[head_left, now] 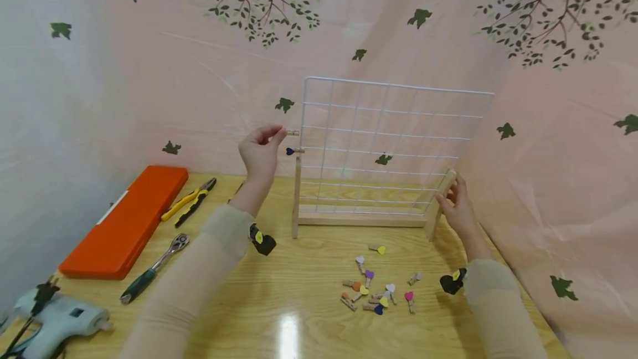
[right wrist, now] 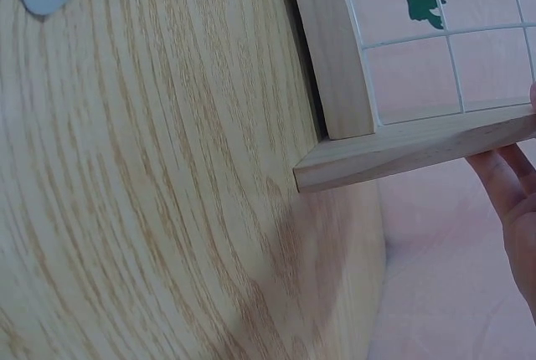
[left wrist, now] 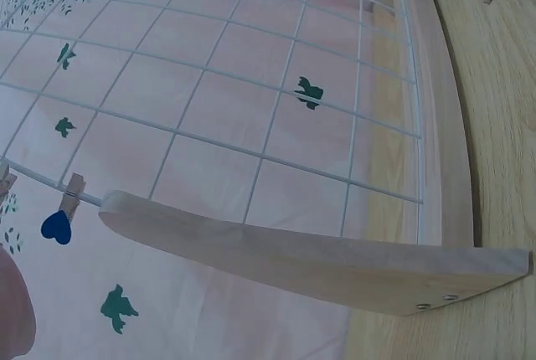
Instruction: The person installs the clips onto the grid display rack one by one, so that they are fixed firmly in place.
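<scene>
nearby, loose pegs [head_left: 383, 302] on table [head_left: 299, 270]; beyond, screws [left wrist: 450, 297] in left post [left wrist: 251, 251] of wire rack [head_left: 361, 219], shown only by left wrist view; right hand [head_left: 459, 209] grips right post [head_left: 438, 204]; left hand [head_left: 261, 151] pinches peg [head_left: 293, 132] at rack's edge, above blue-heart peg [head_left: 290, 151].

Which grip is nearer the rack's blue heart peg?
Left: the left grip is beside the blue heart peg, pinching another peg; the right grip is across the rack, holding its side post.

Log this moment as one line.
left grip: pinches clothespin at grid left edge | right grip: holds wooden post | blue-heart clothespin: clipped to grid
</scene>
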### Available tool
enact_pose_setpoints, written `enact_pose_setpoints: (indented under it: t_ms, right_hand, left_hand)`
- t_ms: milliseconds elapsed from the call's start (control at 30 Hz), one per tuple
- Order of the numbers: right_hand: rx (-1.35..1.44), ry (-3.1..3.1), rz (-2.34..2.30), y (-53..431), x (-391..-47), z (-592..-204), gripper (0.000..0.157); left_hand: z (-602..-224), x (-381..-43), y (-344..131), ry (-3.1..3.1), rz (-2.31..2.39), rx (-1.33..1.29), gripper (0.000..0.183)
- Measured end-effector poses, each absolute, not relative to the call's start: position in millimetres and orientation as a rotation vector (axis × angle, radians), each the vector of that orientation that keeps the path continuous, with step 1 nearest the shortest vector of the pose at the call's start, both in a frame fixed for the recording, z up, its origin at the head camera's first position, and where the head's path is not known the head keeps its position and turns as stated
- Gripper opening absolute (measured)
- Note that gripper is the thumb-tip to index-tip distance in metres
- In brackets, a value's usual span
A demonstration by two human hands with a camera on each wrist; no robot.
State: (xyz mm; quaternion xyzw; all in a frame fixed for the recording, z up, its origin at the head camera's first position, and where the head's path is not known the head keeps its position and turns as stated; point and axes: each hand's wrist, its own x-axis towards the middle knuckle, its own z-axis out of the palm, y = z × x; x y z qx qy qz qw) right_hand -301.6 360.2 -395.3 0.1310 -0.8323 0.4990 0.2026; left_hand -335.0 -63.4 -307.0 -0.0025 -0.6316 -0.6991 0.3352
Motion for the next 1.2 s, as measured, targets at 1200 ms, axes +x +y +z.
enact_pose_setpoints:
  t_ms: [1200]
  right_hand:
    - [0.334,-2.357,1.359,369.4,-313.4,-412.6,0.064]
  left_hand:
    - [-366.2,-266.5,-34.2,-2.356,-1.385,-0.767,0.043]
